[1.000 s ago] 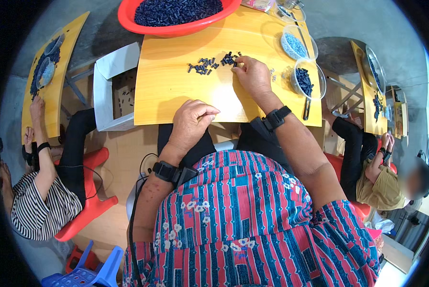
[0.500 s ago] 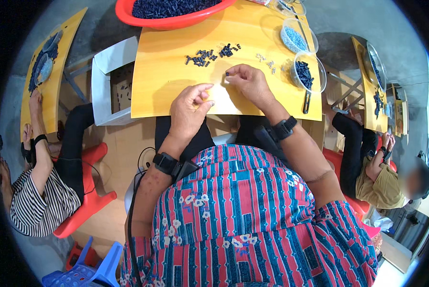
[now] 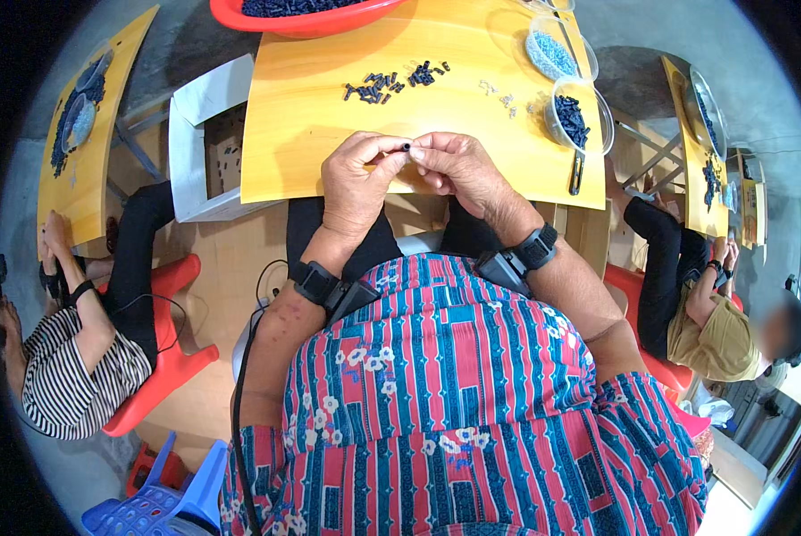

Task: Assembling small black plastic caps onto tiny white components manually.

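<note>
My left hand (image 3: 358, 181) and my right hand (image 3: 461, 168) meet fingertip to fingertip over the near edge of the yellow table. A small black tube-like piece (image 3: 406, 146) shows its round end between the left thumb and forefinger. My right thumb and forefinger are pinched against it; what else they hold, if anything, is too small to make out. Beyond the hands lies a loose pile of dark short pieces (image 3: 375, 88). Small clear pieces (image 3: 508, 101) are scattered to the right of it.
A red basin (image 3: 315, 24) of dark pieces stands at the far side. At right are tubs of blue pieces (image 3: 552, 55) and dark pieces (image 3: 572, 121), beside a black-handled tool (image 3: 576, 174). A white box (image 3: 190, 134) adjoins the table's left. People sit at tables on both sides.
My right hand has moved left and slightly down with the dark piece, and my left hand has come up to it. The hands were apart and now touch.
</note>
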A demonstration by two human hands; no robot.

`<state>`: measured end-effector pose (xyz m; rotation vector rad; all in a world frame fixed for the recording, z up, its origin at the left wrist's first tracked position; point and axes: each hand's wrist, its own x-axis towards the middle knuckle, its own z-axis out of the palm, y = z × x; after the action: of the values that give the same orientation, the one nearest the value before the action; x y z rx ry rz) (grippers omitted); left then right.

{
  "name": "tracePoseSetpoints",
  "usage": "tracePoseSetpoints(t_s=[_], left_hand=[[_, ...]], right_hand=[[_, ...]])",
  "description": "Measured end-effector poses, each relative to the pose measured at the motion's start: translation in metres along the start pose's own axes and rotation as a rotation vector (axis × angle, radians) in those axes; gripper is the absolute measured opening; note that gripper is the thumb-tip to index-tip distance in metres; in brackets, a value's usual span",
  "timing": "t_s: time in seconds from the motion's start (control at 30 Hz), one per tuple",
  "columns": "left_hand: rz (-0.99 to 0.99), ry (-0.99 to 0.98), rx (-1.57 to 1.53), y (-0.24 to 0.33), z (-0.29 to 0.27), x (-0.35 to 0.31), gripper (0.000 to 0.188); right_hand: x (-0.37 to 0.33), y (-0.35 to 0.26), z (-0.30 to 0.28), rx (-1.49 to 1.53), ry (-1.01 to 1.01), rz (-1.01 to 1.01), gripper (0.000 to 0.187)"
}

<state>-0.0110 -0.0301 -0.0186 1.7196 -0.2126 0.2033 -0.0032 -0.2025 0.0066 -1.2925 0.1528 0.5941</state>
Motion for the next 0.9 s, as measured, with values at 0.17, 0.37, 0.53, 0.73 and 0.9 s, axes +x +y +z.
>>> tracePoseSetpoints(t_s=[0.17,0.37,0.53,0.73,0.9], left_hand=[[-0.055,-0.006,-0.100,-0.005,-0.002,-0.001,0.012],[-0.188,-0.104,-0.132,-0.003,-0.004,-0.003,0.014],[-0.252,-0.168,-0.206,-0.001,-0.004,-0.003,0.015],[-0.407,-0.274,-0.296,0.002,-0.004,-0.008,0.013],[-0.412,-0.275,-0.314,0.002,-0.002,-0.007,0.011]], right_hand=[[0.000,0.002,-0.001,-0.115,0.057,-0.087,0.014],[0.003,0.000,0.000,-0.254,0.083,-0.309,0.015],[-0.001,-0.005,-0.001,-0.423,0.031,-0.295,0.020],[-0.003,0.004,-0.007,-0.495,-0.017,-0.497,0.016],[-0.009,0.002,-0.007,-0.519,0.049,-0.481,0.013]])
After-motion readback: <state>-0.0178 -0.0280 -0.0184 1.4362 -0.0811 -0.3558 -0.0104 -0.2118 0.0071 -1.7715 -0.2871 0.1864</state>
